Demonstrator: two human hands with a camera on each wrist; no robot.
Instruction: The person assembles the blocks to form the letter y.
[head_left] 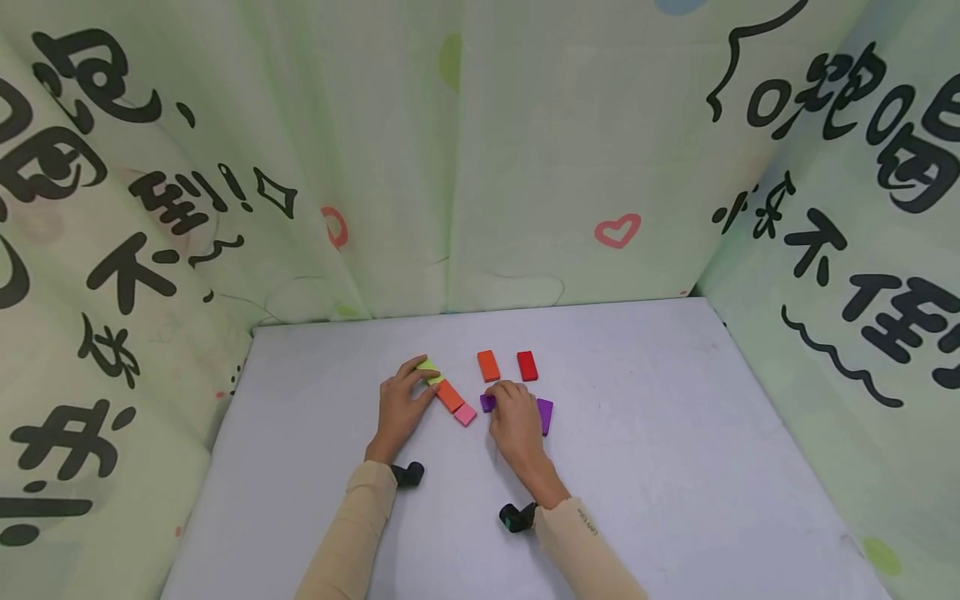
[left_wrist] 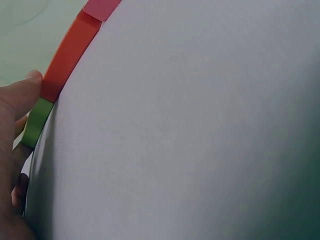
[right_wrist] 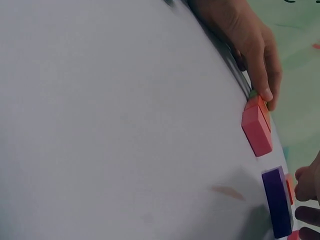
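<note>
My left hand [head_left: 401, 408] pinches a green block [head_left: 430, 372] at the far end of a row. Its thumb lies close to the joint with an orange block [head_left: 450, 396], and a pink block [head_left: 465, 414] ends the row nearest me. In the right wrist view, a purple block [right_wrist: 277, 202] lies just past the pink one. Over it is my right hand [head_left: 517, 421], its fingertips slightly above, with a small gap visible in the right wrist view. Another purple piece [head_left: 546, 417] shows at that hand's right side; the hand hides whatever joins the two.
Beyond my right hand lie a second orange block [head_left: 488, 366] and a red block [head_left: 527, 366]. Everything rests on a white tabletop [head_left: 660, 467]. Patterned green curtains [head_left: 525, 167] stand along its back and both sides.
</note>
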